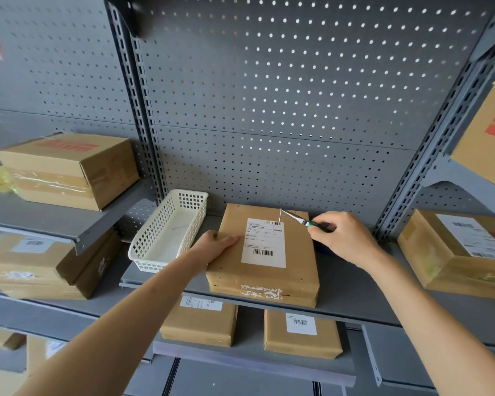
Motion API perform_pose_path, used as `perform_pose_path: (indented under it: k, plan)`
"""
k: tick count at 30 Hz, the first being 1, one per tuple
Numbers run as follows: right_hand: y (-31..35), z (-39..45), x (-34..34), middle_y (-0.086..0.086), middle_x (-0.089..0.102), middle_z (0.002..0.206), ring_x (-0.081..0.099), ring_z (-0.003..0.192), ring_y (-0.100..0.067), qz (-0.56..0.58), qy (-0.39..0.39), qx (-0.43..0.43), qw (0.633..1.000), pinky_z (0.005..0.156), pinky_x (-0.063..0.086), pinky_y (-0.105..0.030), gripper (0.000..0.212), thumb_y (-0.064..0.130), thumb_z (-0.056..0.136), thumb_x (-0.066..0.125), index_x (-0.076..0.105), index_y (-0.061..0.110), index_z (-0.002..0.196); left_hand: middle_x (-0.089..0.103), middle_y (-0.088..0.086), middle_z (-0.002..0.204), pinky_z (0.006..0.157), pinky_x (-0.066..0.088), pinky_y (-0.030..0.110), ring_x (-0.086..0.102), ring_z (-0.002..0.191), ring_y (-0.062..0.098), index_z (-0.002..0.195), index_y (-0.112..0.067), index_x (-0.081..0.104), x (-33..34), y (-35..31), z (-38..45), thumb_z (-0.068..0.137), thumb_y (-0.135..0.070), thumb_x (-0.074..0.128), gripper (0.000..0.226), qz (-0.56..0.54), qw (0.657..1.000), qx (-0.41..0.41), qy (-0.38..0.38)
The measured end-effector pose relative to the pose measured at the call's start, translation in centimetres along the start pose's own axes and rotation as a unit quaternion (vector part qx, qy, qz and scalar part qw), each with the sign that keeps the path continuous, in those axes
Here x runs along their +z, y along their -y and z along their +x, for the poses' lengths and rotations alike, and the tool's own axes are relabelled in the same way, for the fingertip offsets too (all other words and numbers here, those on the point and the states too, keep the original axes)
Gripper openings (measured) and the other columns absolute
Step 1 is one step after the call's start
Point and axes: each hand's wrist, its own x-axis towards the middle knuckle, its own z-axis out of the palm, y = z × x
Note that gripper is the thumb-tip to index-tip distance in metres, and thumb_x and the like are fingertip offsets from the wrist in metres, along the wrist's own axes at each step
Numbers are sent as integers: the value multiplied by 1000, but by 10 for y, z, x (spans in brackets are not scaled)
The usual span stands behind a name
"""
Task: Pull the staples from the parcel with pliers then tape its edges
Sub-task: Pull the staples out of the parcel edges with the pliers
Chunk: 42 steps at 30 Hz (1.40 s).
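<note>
A flat parcel point(300, 261) wrapped in brown paper, with a white shipping label, lies on the grey shelf point(355, 298) in the middle of the view. My left hand point(216, 242) rests flat on its left edge. My right hand point(345, 238) grips the green-handled pliers point(297, 220) over the parcel's far right corner. The thin jaws point left, and a straightened staple point(280, 217) hangs from their tip above the label. Torn clear tape shows on the parcel's near side.
A white plastic basket point(143, 252) stands just left of the parcel, a thin staple lying in it. Cardboard boxes point(69, 170) fill the left shelves and a labelled box point(455, 252) sits at right. Two wrapped parcels point(302, 334) lie on the shelf below. A pegboard wall stands behind.
</note>
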Motion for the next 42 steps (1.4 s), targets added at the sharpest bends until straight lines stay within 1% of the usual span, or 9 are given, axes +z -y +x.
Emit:
perform_pose_path:
  k: [3,7,11,16,24,27,33,38,42]
  plan:
    - [7,15,2,14,74,87,68,84,-12,-8,4,-6,1000,75,60,-42,37,60,81,54,76,31,89,64,5,117,62,50,25,65,90,15,143,-14,47,-1,10,-5,89,-50,72,70,-31,999,4,-14]
    - [19,35,9,10,74,81,68,81,-15,-5,10,-17,1000,72,58,-42,41,62,83,53,74,27,85,65,5,125,74,54,29,66,102,20,138,-18,53,-4,21,-6,90,-43,73,57,-100,995,22,-8]
    - [30,55,18,10,72,75,67,76,-15,15,15,-35,999,70,57,-44,43,65,80,52,74,28,80,69,5,119,76,56,28,68,102,21,131,-18,59,-5,29,-11,95,-33,70,41,-155,987,36,-2]
    - [44,77,30,6,64,64,59,65,-18,23,19,-42,999,61,42,-32,40,62,81,54,69,25,75,72,10,118,94,60,44,72,105,28,125,-19,63,-3,40,-11,92,-33,73,37,-214,976,41,10]
    - [74,109,56,2,64,65,52,60,-14,29,35,-46,998,62,40,-30,38,60,82,58,70,24,77,73,11,117,93,60,44,73,103,28,122,-19,65,-2,46,-6,87,-36,78,41,-252,967,31,24]
    - [85,120,66,7,62,61,54,61,-15,24,45,-46,998,63,42,-30,36,58,83,60,71,25,76,74,10,116,93,60,44,74,103,27,122,-21,66,-2,48,-4,82,-40,81,47,-247,968,32,27]
    - [107,136,84,6,72,75,68,79,-20,-4,65,-59,996,74,55,-35,34,55,86,63,76,24,86,74,1,114,83,60,28,74,99,17,123,-24,65,-3,47,-4,89,-41,75,39,-218,975,48,10]
    - [122,148,101,15,74,78,68,80,-13,-19,88,-70,993,75,53,-32,28,56,88,63,76,32,84,71,-9,115,90,59,28,72,100,9,128,-29,64,-6,47,-1,87,-55,70,49,-133,988,74,2]
    - [134,155,113,18,72,79,66,78,-10,-38,86,-84,992,65,45,-27,28,61,84,62,75,36,85,70,-10,119,96,58,34,70,104,10,130,-31,62,-7,47,2,80,-64,67,60,-106,992,73,4]
